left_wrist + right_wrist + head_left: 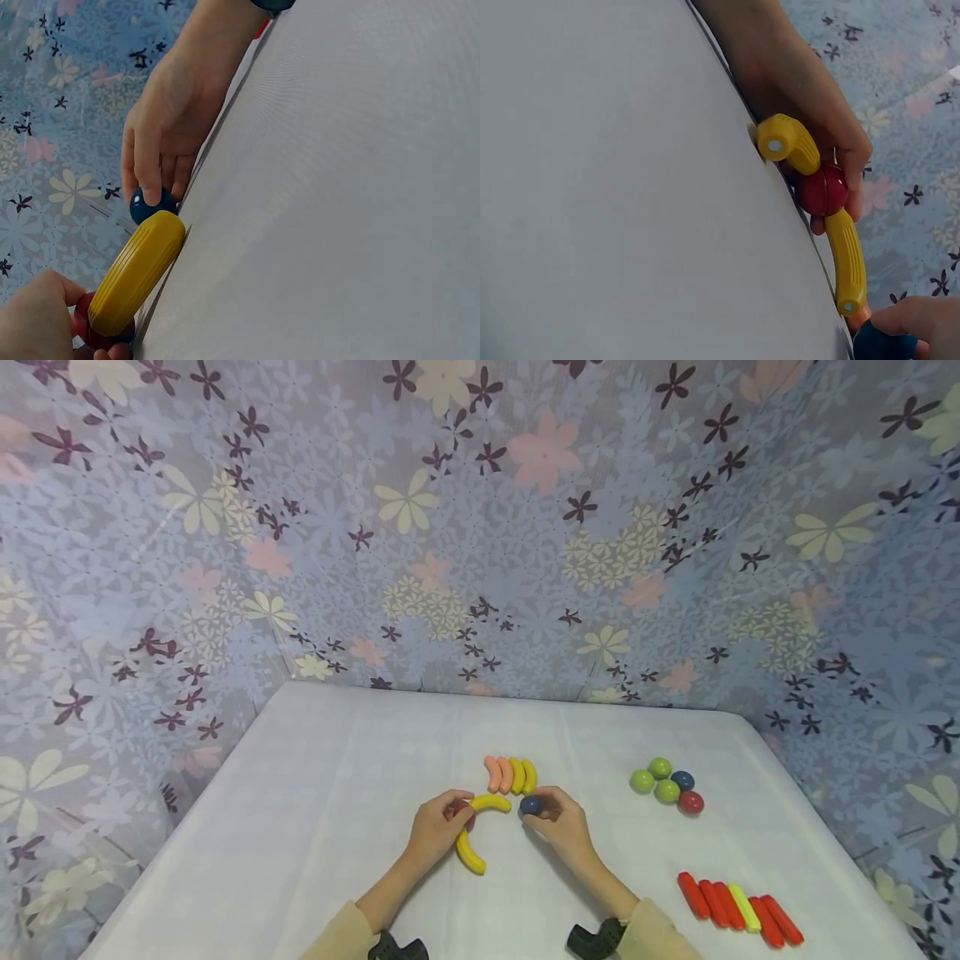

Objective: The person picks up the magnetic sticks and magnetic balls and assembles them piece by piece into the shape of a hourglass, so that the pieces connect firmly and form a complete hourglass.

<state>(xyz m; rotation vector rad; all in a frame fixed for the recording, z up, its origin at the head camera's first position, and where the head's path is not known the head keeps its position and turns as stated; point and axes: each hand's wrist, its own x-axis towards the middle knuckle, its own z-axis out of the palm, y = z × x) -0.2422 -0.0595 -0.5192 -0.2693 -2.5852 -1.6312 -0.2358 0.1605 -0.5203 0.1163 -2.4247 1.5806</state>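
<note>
- The red ball (467, 811) sits low in the middle of the head view, joined between two curved yellow pieces; the left hand (435, 828) has its fingers curled round it.
- One yellow piece (469, 852) runs down from the red ball toward the bottom of the frame and lies on the white tabletop (315, 793); the right wrist view shows its end cap turned to the camera.
- The other yellow piece (491, 802) arcs from the red ball to the right, and its far end is right beside the blue ball (530, 805); whether they touch cannot be told.
- The right hand (562, 827) pinches the blue ball between thumb and fingertips, just right of the frame's middle; the left wrist view shows a finger pressed on top of that ball.
- At the lower right of the head view lies a row of straight sticks (738, 908), side by side: red ones with a single yellow-green one among them.
- Just above the hands lies a small row of curved pieces (511, 774), two pinkish orange and two yellow, packed closely side by side.
- To the right of the middle rests a cluster of balls (666, 785), well apart from the hands: three green, one dark blue, one red.
- Behind and on both sides hangs a flower-printed backdrop (480, 527).
</note>
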